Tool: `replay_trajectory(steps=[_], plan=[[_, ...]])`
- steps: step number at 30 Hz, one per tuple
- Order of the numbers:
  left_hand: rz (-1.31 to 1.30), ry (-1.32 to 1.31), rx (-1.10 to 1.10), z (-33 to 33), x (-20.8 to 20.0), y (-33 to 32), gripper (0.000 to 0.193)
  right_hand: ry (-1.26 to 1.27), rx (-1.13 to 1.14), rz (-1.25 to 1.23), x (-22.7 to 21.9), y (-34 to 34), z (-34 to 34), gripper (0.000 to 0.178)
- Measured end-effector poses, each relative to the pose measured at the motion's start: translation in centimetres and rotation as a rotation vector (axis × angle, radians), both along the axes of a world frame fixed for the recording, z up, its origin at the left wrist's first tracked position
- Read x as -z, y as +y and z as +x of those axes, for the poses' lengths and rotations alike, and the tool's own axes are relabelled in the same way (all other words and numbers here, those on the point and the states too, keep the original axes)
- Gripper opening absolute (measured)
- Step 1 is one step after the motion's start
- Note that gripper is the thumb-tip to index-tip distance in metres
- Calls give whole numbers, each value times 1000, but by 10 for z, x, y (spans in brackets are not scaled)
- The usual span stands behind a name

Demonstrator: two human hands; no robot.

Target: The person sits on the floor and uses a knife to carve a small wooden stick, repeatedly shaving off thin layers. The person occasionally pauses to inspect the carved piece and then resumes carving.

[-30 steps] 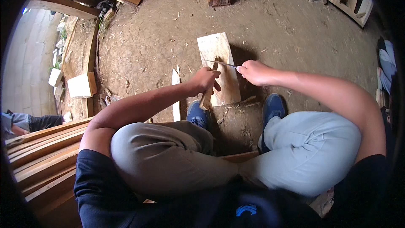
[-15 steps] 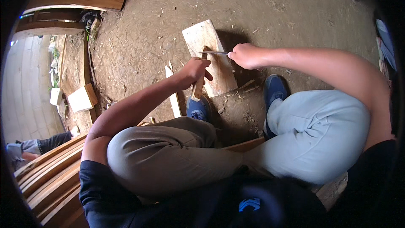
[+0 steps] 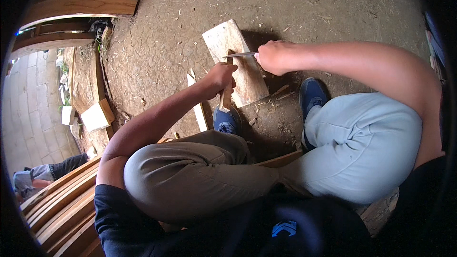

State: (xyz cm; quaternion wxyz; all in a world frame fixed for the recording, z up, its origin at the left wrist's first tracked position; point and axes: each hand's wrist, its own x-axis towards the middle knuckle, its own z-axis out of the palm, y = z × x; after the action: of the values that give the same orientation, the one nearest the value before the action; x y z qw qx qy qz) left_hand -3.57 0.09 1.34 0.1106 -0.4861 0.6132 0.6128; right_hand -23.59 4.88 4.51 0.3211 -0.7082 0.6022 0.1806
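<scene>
Just beyond the grip of the left hand (image 3: 222, 76), the knife (image 3: 243, 54) crossed the wooden stick (image 3: 225, 99) and, together with the right hand (image 3: 275, 58), closed the way there, while the block (image 3: 250, 84) obstructed the right side. On the near side of the grip, the left shoe (image 3: 226, 121) narrowed the passage, and to the left lay a pale strip (image 3: 200, 113). Beyond the block, the dirt floor (image 3: 304, 12) offered wide room.

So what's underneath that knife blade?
The far end of a wooden stick, and below that a pale wooden block. The knife blade hides a narrow strip of both; whether stick and block touch there, I can't tell.
</scene>
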Motion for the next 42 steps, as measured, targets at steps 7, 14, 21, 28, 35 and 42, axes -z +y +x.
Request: replay_trajectory(steps=[7, 14, 21, 28, 35, 42], plan=[[7, -62, -71, -6, 1, 2, 40, -29, 97, -85, 10, 4, -5, 42], [22, -26, -63, -1, 2, 2, 37, 66, 25, -144, 6, 1, -2, 31], [-33, 72, 5, 5, 12, 0, 34, 165, -91, -299, 4, -1, -2, 23], [57, 89, -28, 9, 17, -9, 31, 126, 56, -232, 0, -24, -23, 36], [23, -38, 60, 21, 13, -21, 33, -40, 227, -180, 3, -28, -45, 40], [-302, -245, 515, 32, -16, -64, 36, -125, 104, -209, 12, -33, -48, 36]])
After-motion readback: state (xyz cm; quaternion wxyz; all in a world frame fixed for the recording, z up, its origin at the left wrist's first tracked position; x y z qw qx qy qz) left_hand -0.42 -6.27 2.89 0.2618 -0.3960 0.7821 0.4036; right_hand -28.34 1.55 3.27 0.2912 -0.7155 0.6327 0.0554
